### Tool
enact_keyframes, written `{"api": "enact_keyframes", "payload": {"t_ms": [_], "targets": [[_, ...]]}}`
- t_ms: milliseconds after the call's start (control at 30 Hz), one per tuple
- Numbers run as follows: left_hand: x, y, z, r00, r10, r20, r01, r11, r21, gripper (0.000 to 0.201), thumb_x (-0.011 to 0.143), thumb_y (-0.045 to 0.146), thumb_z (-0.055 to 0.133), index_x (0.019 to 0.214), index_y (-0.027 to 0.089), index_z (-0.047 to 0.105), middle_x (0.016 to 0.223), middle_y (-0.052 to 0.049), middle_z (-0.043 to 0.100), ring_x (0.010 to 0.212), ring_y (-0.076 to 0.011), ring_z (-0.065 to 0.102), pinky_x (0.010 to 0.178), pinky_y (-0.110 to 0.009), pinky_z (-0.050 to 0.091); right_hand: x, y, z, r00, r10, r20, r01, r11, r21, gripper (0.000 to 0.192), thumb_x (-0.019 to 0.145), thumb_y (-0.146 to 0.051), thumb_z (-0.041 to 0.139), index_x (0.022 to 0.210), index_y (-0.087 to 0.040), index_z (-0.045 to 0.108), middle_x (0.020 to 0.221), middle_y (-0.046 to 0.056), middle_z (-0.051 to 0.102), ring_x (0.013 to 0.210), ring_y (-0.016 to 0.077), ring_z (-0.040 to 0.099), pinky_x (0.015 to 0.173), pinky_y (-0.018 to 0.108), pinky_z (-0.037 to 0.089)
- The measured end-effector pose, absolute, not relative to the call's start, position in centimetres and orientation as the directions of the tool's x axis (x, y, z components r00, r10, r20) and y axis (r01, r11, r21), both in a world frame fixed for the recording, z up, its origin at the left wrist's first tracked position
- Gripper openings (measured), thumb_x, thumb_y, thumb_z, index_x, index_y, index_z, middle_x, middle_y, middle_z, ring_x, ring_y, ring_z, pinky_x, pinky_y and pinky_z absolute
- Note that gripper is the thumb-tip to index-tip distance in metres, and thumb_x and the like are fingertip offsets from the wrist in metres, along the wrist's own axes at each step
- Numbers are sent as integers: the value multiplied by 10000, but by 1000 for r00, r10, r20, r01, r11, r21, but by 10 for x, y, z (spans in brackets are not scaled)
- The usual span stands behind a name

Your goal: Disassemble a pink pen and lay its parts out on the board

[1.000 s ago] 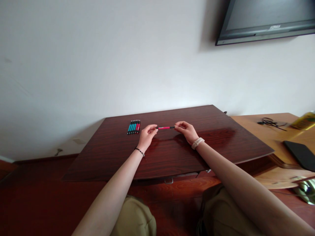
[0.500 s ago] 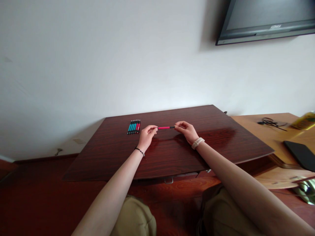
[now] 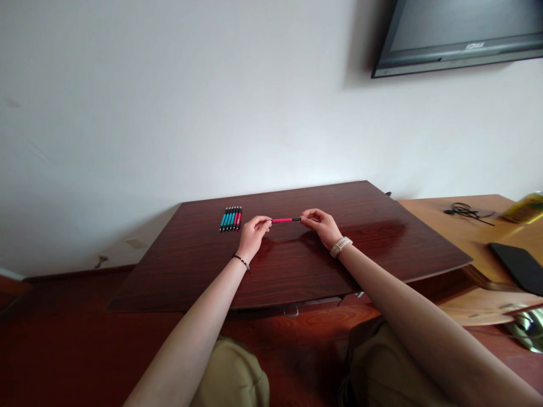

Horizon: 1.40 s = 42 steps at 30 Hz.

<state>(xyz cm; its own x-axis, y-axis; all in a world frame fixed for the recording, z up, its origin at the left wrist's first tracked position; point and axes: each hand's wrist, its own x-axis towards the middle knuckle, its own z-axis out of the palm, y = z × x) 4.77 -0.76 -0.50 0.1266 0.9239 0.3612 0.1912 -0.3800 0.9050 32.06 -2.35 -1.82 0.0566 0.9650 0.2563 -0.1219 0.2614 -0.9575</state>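
Both hands out over a dark red-brown wooden tabletop (image 3: 297, 271), arms extended from the lower edge of the view. Left hand (image 3: 253, 233) pinches one end of a pink pen (image 3: 283, 220) between fingertips; right hand (image 3: 323, 225) pinches the other end, where a black tip shows. Pen held level, crosswise, just above the table surface, roughly mid-table and toward the far edge; whether it touches the wood cannot be told. Left wrist carries a thin dark bracelet (image 3: 240, 260); right wrist a pale band (image 3: 341, 246). Just left of the left hand, a row of pens (image 3: 231, 218) lies flat on the table, side by side and touching, teal ones on the left of the row and pink ones on the right, their ends pointing toward the wall. To the right, a lighter wooden desk (image 3: 475, 237) adjoins the table, bearing a tangle of black cable (image 3: 465, 211), a dark flat device (image 3: 517, 265) and part of a yellow object (image 3: 528, 208) at the frame edge. A dark screen (image 3: 458, 34) hangs on the white wall at upper right. Khaki-clad knees (image 3: 233, 373) show below the table edge.
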Motion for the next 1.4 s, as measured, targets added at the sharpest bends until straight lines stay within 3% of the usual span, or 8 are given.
{"api": "enact_keyframes", "payload": {"t_ms": [800, 1400], "targets": [[44, -3, -9, 131, 946, 297, 164, -316, 935, 378, 883, 537, 763, 1001, 178, 776, 889, -79, 786, 769, -184, 701, 710, -305, 549, 323, -21, -20, 29, 957, 288, -135, 289, -948, 442, 711, -515, 960, 988, -241, 753, 1026, 47, 773, 968, 227, 729, 946, 386, 597], [43, 0, -13, 120, 951, 285, 143, -301, 943, 368, 885, 523, 771, 1005, 175, 783, 894, -86, 789, 785, -190, 710, 710, -309, 554, 325, -25, -14, -3, 953, 303, -52, 303, -952, 430, 724, -510, 954, 993, -238, 757, 1044, 60, 778, 979, 235, 738, 928, 381, 614]]}}
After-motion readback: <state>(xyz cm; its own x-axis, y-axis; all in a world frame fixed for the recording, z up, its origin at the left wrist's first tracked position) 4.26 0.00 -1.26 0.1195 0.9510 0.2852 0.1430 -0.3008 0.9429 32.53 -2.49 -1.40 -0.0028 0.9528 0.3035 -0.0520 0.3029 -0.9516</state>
